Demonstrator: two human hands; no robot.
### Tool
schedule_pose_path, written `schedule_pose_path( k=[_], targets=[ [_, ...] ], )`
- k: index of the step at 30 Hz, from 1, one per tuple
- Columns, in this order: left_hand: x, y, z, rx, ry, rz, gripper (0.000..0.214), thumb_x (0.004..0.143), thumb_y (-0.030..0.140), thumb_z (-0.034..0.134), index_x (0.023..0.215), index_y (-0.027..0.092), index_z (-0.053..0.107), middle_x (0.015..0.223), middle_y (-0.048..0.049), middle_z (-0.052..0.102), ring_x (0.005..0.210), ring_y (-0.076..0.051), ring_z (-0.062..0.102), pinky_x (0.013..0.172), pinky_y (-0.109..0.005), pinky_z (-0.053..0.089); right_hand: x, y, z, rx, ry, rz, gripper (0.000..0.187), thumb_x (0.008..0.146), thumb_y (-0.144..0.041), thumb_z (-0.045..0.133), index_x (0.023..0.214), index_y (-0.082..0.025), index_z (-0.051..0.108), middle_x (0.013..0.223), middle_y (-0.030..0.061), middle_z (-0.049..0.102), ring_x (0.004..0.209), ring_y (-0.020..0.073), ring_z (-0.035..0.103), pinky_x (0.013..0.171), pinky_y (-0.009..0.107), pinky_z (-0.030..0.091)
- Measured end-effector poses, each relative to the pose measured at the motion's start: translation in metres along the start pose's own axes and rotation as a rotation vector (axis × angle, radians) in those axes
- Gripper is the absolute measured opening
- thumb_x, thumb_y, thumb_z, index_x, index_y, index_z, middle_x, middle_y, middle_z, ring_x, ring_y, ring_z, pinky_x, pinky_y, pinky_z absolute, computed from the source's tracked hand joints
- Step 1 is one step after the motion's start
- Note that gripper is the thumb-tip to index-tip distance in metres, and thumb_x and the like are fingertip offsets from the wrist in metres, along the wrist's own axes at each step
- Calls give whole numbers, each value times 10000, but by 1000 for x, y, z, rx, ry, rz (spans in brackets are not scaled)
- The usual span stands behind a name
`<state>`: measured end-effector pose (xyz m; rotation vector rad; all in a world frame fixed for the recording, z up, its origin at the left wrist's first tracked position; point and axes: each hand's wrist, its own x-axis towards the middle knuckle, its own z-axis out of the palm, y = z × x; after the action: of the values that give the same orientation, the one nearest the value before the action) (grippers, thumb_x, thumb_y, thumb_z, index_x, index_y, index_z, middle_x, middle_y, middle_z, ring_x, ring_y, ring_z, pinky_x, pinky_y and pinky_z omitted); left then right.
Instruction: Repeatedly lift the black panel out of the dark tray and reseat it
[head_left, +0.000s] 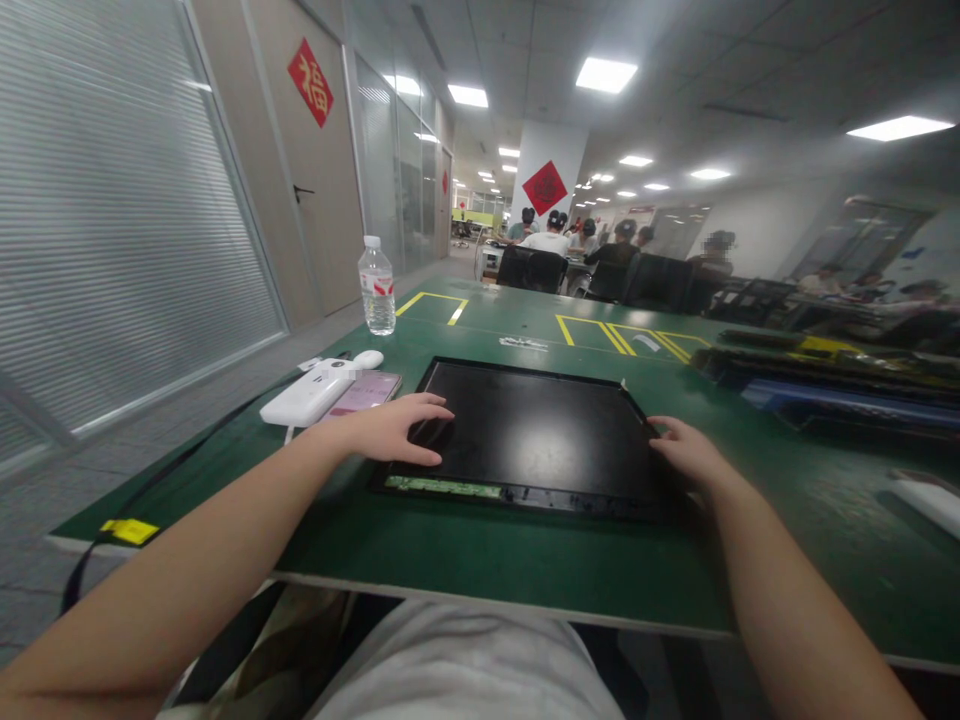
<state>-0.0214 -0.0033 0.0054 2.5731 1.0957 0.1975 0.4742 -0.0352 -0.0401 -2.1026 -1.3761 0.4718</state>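
Observation:
A flat black display panel [525, 420] with a raised dark rim lies on the green table in front of me. A narrow green circuit board strip [444, 488] runs along the left part of its near edge. My left hand [397, 430] rests over the panel's left edge, thumb and fingers spread apart. At the right edge, my right hand [690, 452] touches the rim with its fingertips; its fingers are apart, and some of them are hidden behind the hand.
Left of the panel are a white device [307, 392] and a phone [367, 390]. A water bottle [377, 287] stands behind them. Dark panels are stacked [840, 375] at the right, near a white object [930, 502]. A yellow-tagged cable [131, 530] crosses the left edge. People sit farther back.

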Motion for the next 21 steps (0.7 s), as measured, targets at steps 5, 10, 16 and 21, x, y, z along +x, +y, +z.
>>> schedule_pose_path(
  k=[5,10,16,21],
  targets=[
    [-2,0,-1,-46,-26,27,718,736,523,729,1384,270,551,1573,-116,372,1416,-317,387,1141,-420,329,-2,-1,0,4,-48,-20,527,735,-151,593,1244,-240,691,670,-1,652,647,159,602,609,248,448],
    [-3,0,-3,-45,-42,13,769,724,522,741,1414,267,516,1614,-125,283,1445,-346,329,1151,-448,310,-1,0,0,-36,-74,18,530,700,-99,595,1200,-216,725,749,31,713,651,159,617,626,245,451],
    [-4,-1,-3,-48,-42,38,786,693,484,774,1411,286,522,1611,-110,293,1449,-359,317,1161,-465,293,0,2,1,-2,-66,11,528,659,-74,645,1154,-225,752,891,71,762,758,199,666,671,253,476],
    [-4,-3,-4,-31,-32,67,808,673,473,791,1411,292,517,1618,-109,275,1452,-362,309,1157,-462,307,-2,-2,0,-36,-49,7,529,670,-38,624,1145,-228,758,1029,85,758,804,199,677,698,247,477]
  ],
)
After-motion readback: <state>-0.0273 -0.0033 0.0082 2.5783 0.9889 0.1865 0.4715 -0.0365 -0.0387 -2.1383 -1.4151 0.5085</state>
